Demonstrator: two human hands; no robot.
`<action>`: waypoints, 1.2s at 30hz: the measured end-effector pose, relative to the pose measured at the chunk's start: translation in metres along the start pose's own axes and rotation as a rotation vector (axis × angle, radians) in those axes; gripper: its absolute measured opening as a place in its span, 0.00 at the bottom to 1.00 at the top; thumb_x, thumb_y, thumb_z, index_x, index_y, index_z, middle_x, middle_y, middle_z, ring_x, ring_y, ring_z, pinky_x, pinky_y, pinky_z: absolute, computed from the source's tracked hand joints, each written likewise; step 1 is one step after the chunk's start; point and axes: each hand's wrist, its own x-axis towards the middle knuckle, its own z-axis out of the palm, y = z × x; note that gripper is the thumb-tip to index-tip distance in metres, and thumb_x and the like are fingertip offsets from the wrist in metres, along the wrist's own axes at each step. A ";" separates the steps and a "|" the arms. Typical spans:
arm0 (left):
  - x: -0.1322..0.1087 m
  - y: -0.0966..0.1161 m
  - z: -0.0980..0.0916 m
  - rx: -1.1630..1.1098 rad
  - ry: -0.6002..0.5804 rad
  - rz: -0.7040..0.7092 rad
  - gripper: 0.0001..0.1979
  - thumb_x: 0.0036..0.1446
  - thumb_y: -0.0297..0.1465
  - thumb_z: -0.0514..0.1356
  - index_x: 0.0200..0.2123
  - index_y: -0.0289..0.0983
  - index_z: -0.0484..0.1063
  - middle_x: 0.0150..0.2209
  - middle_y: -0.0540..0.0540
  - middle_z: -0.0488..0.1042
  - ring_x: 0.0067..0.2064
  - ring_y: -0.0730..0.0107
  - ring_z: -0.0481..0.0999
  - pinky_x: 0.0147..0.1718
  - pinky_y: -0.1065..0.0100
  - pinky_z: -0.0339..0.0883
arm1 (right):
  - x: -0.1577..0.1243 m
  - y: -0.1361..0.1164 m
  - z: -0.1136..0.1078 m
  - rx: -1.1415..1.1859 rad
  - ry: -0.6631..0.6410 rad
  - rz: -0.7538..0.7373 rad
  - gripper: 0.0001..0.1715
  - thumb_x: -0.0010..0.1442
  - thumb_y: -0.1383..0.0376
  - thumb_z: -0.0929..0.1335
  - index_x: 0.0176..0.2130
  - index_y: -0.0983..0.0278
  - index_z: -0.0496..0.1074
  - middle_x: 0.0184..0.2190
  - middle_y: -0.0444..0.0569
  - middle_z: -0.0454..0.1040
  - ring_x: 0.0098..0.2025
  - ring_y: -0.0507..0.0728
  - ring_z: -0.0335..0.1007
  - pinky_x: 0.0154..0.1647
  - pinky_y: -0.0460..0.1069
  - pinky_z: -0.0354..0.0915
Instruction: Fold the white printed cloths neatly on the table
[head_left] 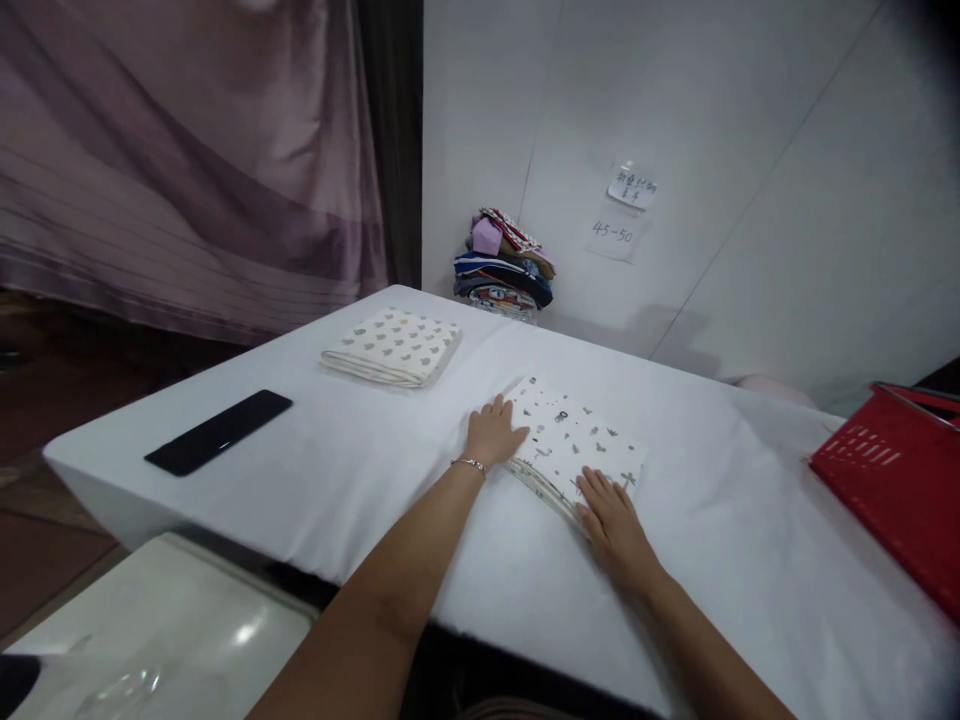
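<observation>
Both hands rest on one folded printed cloth [574,440] that lies on the white-covered table [360,470].

Left hand [491,432]: palm down, fingers straight and slightly spread, clamped on nothing. Its fingertips [517,425] overlap the cloth's left end, and the rest of the cloth extends to the right of them. There is a thin bracelet [471,463] on the wrist.

Right hand [611,515]: palm down, fingers flat and close together, gripping nothing. Its fingertips [592,485] lie on the near right corner, with the rest of the cloth ahead and to the left of them.

Orientation: the cloth sits askew to the table edge. Its long axis runs from the left fingers, at the far left, towards the right fingers, at the near right. The stacked fold edges face the person, between the two hands. Neither hand is nearer, as both are in contact.

Other items noted:
- A second folded cloth [394,345] lies well apart, beyond and left of the left fingers.
- A black phone [217,432] is further left.
- A pile of folded garments [504,265] is against the wall, far ahead.
- A red basket [892,480] is well to the right of the right fingers.
</observation>
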 end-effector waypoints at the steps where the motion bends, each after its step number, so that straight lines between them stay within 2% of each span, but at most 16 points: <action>1: 0.000 0.000 0.000 -0.006 0.012 0.006 0.31 0.57 0.48 0.47 0.60 0.39 0.55 0.65 0.41 0.49 0.61 0.52 0.55 0.54 0.51 0.52 | 0.000 0.000 0.000 -0.008 0.001 -0.003 0.31 0.66 0.54 0.50 0.62 0.65 0.54 0.64 0.50 0.48 0.66 0.57 0.37 0.64 0.59 0.41; 5: -0.007 -0.003 -0.001 -0.022 0.165 0.071 0.28 0.58 0.46 0.49 0.58 0.40 0.58 0.65 0.42 0.48 0.63 0.55 0.51 0.57 0.52 0.49 | 0.002 -0.001 0.000 -0.036 0.007 -0.007 0.31 0.66 0.55 0.50 0.61 0.65 0.55 0.64 0.50 0.49 0.66 0.57 0.38 0.64 0.59 0.41; 9: -0.024 -0.001 -0.006 -0.045 0.314 0.175 0.23 0.62 0.42 0.45 0.56 0.41 0.62 0.64 0.44 0.51 0.65 0.59 0.47 0.60 0.51 0.41 | 0.002 -0.001 0.001 -0.042 0.024 -0.002 0.30 0.66 0.54 0.51 0.61 0.64 0.56 0.64 0.50 0.50 0.66 0.57 0.40 0.64 0.59 0.42; 12: -0.043 0.004 -0.010 -0.069 0.278 0.317 0.21 0.63 0.41 0.44 0.56 0.42 0.62 0.62 0.46 0.56 0.64 0.60 0.50 0.61 0.50 0.38 | 0.002 -0.001 0.001 -0.034 0.030 -0.007 0.30 0.66 0.54 0.51 0.61 0.64 0.56 0.64 0.49 0.49 0.66 0.57 0.39 0.64 0.59 0.42; 15: -0.064 0.007 -0.011 -0.083 0.156 0.491 0.20 0.64 0.39 0.45 0.56 0.43 0.61 0.60 0.47 0.61 0.62 0.63 0.55 0.61 0.50 0.39 | 0.002 -0.001 0.002 -0.033 0.031 -0.009 0.30 0.66 0.55 0.51 0.61 0.65 0.56 0.64 0.50 0.49 0.66 0.57 0.39 0.64 0.59 0.41; 17: -0.075 0.007 -0.011 -0.084 0.098 0.551 0.19 0.64 0.36 0.45 0.56 0.44 0.60 0.59 0.47 0.63 0.61 0.65 0.58 0.61 0.51 0.40 | 0.002 0.000 0.002 -0.033 0.037 -0.009 0.30 0.66 0.55 0.51 0.61 0.65 0.56 0.64 0.50 0.49 0.66 0.57 0.39 0.64 0.58 0.42; 23: -0.082 0.006 -0.009 -0.097 0.090 0.538 0.19 0.61 0.29 0.48 0.56 0.43 0.61 0.57 0.47 0.64 0.60 0.66 0.58 0.60 0.52 0.42 | 0.001 -0.007 -0.003 -0.105 0.085 -0.026 0.28 0.66 0.58 0.51 0.60 0.65 0.58 0.63 0.52 0.53 0.65 0.59 0.43 0.62 0.60 0.44; 27: -0.079 0.006 -0.005 -0.100 0.083 0.528 0.19 0.61 0.29 0.49 0.55 0.44 0.61 0.58 0.47 0.64 0.60 0.65 0.58 0.60 0.51 0.42 | 0.001 -0.017 -0.001 -0.172 0.147 -0.128 0.27 0.66 0.62 0.52 0.61 0.66 0.57 0.62 0.52 0.55 0.65 0.59 0.44 0.63 0.61 0.41; 33: -0.079 0.003 -0.005 -0.154 0.097 0.515 0.17 0.62 0.31 0.49 0.54 0.44 0.63 0.56 0.49 0.66 0.60 0.68 0.59 0.61 0.55 0.42 | 0.001 -0.019 0.014 -0.171 0.106 -0.191 0.28 0.64 0.65 0.53 0.62 0.68 0.55 0.62 0.54 0.55 0.64 0.59 0.48 0.61 0.57 0.47; 36: -0.076 0.000 -0.008 -0.183 0.153 0.433 0.15 0.63 0.34 0.47 0.49 0.44 0.68 0.52 0.51 0.70 0.57 0.70 0.62 0.59 0.58 0.46 | 0.001 -0.016 0.016 -0.163 0.095 -0.189 0.28 0.64 0.65 0.52 0.62 0.69 0.55 0.62 0.53 0.54 0.64 0.59 0.46 0.62 0.57 0.45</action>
